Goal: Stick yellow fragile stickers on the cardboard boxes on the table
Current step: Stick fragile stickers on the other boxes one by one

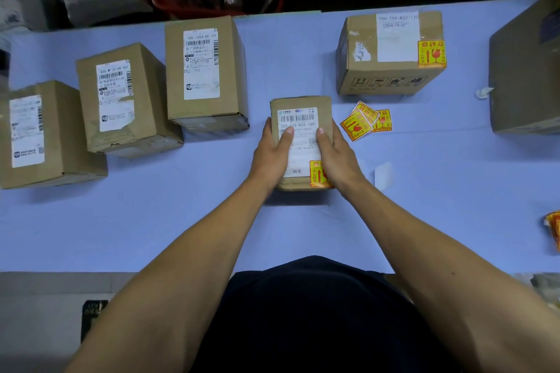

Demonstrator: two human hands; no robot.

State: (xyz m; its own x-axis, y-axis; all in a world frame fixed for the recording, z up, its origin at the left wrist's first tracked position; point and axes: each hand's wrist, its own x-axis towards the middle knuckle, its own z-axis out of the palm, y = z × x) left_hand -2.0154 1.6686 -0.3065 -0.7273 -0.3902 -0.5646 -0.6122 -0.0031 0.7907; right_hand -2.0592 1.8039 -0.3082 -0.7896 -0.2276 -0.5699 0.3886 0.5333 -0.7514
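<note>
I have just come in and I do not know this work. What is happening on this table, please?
A person is putting yellow fragile stickers on cardboard boxes. Both hands, left hand and right hand, grip the small box in the middle, which already carries a yellow sticker at its near right corner. The box behind it on the right has one too. Three boxes on the left show only white labels. Loose stickers lie on the blue table.

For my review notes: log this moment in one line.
both hands: left hand, right hand grip small box | its fragile sticker: on | loose stickers: on table | three left boxes: unstickered
</note>
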